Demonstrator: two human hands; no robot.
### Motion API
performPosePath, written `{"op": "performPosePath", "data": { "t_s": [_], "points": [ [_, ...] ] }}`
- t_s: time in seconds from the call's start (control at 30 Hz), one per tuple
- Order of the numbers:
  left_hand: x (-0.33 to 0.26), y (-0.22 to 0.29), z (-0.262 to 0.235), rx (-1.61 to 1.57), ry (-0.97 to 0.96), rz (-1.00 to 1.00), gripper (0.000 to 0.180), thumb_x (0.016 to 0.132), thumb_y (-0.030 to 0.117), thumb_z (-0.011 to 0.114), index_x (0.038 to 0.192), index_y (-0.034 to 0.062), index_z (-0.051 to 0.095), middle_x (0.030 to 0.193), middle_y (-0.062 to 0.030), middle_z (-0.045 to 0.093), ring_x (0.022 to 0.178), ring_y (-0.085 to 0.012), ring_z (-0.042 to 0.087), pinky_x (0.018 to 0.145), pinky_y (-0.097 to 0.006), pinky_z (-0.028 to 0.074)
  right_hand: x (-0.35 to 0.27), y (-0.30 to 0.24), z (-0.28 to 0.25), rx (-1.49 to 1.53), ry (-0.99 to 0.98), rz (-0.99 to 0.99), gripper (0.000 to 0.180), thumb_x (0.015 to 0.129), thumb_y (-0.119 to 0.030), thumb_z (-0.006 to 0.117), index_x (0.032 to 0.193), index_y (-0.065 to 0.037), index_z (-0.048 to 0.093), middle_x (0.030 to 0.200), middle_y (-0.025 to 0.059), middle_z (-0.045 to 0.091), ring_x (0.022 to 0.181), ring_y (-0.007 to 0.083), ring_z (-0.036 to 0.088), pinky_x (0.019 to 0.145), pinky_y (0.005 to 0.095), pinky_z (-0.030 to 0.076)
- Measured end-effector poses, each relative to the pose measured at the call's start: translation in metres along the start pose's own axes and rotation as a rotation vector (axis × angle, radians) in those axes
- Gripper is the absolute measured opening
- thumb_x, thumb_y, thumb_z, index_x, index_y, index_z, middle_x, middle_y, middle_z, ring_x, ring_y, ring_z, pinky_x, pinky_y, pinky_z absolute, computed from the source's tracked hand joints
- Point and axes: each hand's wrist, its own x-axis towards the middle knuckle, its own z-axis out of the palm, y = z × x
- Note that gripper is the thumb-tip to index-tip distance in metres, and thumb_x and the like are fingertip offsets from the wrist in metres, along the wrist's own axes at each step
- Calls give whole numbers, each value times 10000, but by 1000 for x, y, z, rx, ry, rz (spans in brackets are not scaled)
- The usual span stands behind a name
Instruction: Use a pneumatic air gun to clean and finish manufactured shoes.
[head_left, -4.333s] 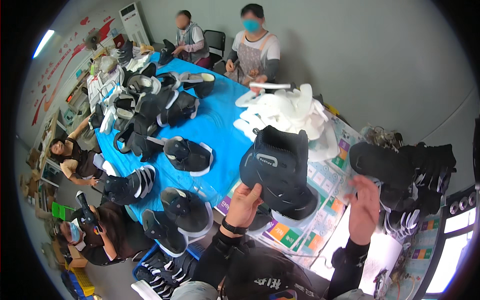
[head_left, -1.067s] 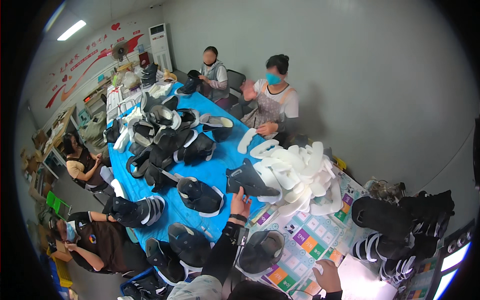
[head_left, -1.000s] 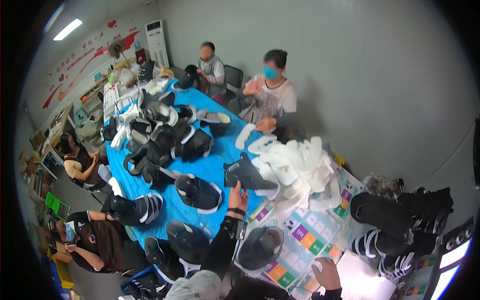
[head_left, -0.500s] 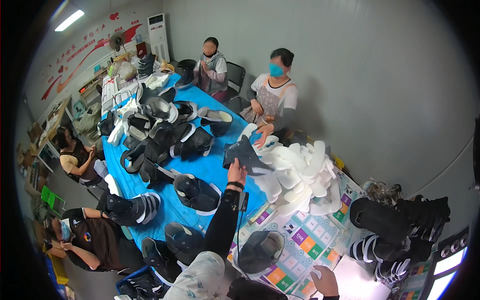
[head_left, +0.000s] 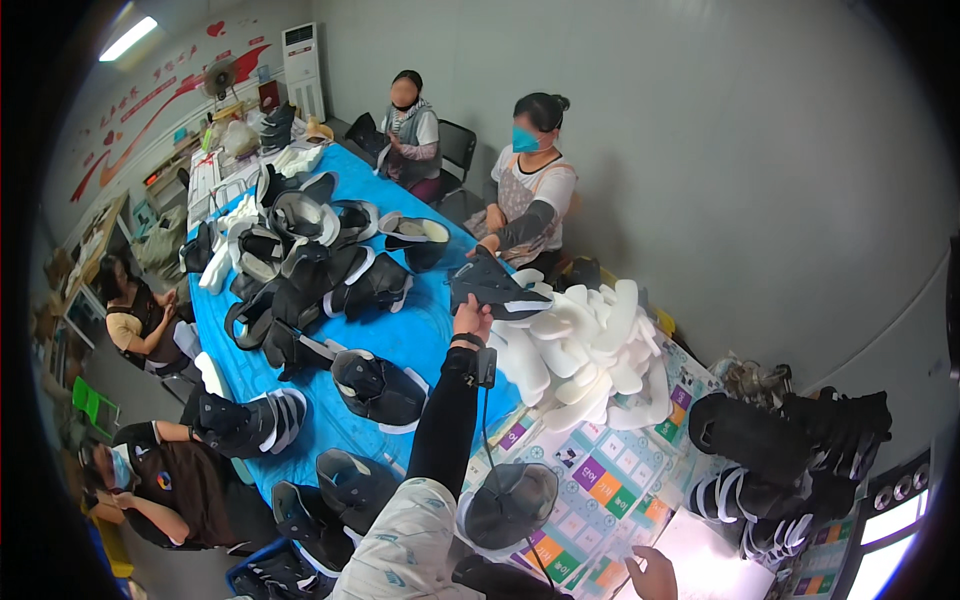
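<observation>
My left hand (head_left: 472, 322), at the end of an outstretched arm, grips a dark shoe upper (head_left: 492, 285) with a pale lower edge, above the blue table cover. A seated co-worker's hand (head_left: 486, 243) is at the upper's far side; whether it grips is unclear. My right hand (head_left: 652, 574) is at the lower right beside a bright white board (head_left: 715, 560), its fingers loosely bent and apart. Between my arms, a dark shoe upper (head_left: 512, 505) stands on the patterned sheet (head_left: 590, 480). White padded pieces (head_left: 590, 345) are heaped right of the held upper.
Dark uppers (head_left: 310, 265) crowd the blue cover (head_left: 445, 365), with another upper (head_left: 378, 388) left of my arm. Black shoes (head_left: 790, 450) are stacked at the right. Co-workers sit along both table sides. A cable (head_left: 487, 430) hangs from my left wrist.
The co-worker's hand has moved from the white pieces to the held upper. The farther co-worker now holds a dark upper. My view has shifted slightly.
</observation>
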Motion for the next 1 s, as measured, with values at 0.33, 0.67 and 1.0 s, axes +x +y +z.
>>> {"op": "performPosePath", "data": {
  "t_s": [0.33, 0.67, 1.0],
  "points": [
    [-32, 24, 11, 49, -36, 65, 621, 969, 126, 715, 1494, 1, 408, 1265, -170, 621, 1072, -277, 692, 795, -381, 611, 14, 11, 11, 27, -94, -67, 370, 984, -237, 690, 1245, 25, 691, 1244, 252, 697, 1184, 415, 645, 1035, 440, 501],
    [-465, 107, 23, 1561, 196, 2009, 680, 789, -31, 681, 1426, 9, 445, 1514, -359, 422, 1349, -488, 495, 1111, -595, 376, 53, 17, 55, 16, -236, -467, 302, 902, -182, 751, 1119, 25, 719, 1124, 220, 736, 1086, 392, 694, 970, 435, 539],
    [-719, 6, -172, 2445, 249, 712, 496, 803, 161, 730, 1284, 119, 618, 1260, -93, 623, 1245, -296, 568, 1167, -525, 314, 36, 11, 106, 145, -516, -758, 310, 929, -200, 704, 1155, 11, 700, 1124, 206, 723, 1079, 385, 687, 943, 438, 540]
  ]
}}
